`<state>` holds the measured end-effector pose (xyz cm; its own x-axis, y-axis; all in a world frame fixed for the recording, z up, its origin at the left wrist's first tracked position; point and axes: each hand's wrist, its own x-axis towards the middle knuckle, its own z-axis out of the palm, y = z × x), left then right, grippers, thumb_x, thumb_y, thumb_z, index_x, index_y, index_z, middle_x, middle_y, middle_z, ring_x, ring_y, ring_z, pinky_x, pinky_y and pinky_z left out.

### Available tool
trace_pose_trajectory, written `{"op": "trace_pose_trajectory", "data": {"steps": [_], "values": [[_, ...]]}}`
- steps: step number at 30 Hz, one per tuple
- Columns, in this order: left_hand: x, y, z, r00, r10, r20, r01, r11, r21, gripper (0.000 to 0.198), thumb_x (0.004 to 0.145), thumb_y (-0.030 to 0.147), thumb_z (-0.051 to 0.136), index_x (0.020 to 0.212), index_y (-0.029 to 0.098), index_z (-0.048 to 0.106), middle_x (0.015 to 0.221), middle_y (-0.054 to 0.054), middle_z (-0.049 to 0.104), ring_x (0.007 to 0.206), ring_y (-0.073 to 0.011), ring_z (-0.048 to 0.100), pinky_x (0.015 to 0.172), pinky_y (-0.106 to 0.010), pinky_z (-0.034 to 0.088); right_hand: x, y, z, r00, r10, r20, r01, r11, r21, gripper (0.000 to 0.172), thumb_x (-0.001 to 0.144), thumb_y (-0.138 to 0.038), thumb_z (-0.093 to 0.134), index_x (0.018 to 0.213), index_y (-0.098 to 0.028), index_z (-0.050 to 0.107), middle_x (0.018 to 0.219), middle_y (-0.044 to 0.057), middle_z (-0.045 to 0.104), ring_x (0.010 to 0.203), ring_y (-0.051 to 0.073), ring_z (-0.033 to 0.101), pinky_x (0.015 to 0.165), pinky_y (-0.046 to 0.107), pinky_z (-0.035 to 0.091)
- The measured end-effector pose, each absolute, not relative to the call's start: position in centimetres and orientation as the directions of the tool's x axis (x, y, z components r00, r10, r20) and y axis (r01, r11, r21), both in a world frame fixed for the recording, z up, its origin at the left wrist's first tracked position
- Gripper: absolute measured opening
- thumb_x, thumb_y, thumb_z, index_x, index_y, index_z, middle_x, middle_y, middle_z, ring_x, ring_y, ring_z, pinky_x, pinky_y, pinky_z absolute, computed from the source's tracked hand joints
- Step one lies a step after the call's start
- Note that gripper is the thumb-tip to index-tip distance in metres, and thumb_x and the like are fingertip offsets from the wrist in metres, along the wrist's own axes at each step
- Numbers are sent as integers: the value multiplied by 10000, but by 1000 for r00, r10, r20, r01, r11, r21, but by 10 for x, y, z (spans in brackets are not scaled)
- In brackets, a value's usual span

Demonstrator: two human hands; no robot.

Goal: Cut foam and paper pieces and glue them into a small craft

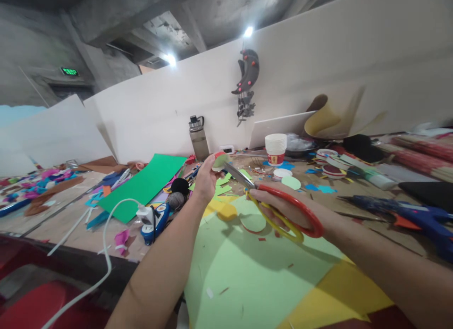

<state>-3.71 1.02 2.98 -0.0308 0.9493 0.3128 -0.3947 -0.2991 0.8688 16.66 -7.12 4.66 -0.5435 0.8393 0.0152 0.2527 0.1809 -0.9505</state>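
Note:
My left hand point(206, 180) pinches a small round paper piece point(220, 162), pale green with a red edge, and holds it up above the table. In my right hand point(274, 204) are scissors point(241, 177) with red and yellow handles, fingers through the loops. Their blades point left, with the tips close to the round piece; whether they touch it I cannot tell. Beneath both hands lies a large light green paper sheet point(226, 272), bearing a pale green disc point(253, 223) and tiny scraps. Yellow paper point(226, 211) and green offcuts point(222, 189) lie behind it.
Left of my arm are a blue-and-white power strip point(155, 220) with a white cord and a green sheet point(145, 187). A bottle point(199, 138) and stacked paper cups point(275, 147) stand by the white partition. A blue glue gun point(406, 213) lies at right.

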Motion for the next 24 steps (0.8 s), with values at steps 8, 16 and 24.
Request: {"op": "trace_pose_trajectory", "data": {"steps": [8, 16, 24], "values": [[-43, 10, 33, -143, 971, 189, -346, -228, 910, 417, 758, 565, 669, 842, 157, 669, 641, -30, 672, 505, -130, 601, 394, -208, 329, 182, -50, 47, -303, 879, 368, 695, 468, -545, 307, 799, -386, 583, 1049, -237, 684, 837, 82, 711, 786, 283, 661, 660, 356, 488], [-41, 6, 37, -160, 965, 206, -329, -249, 911, 423, 750, 583, 670, 708, 166, 616, 520, 1, 583, 410, -98, 501, 337, -198, 243, 186, -46, 46, -349, 874, 340, 895, 417, -155, 485, 878, -436, 502, 1327, -274, 593, 1064, 146, 728, 940, 400, 677, 690, 457, 507], [-43, 5, 38, -195, 958, 208, -282, -258, 924, 496, 677, 645, 704, 678, 165, 583, 475, 21, 531, 371, -90, 477, 319, -193, 249, 186, -47, 44, -372, 859, 353, 908, 416, -54, 514, 902, -438, 444, 1380, -280, 547, 1179, 128, 709, 974, 391, 683, 684, 465, 515]]}}
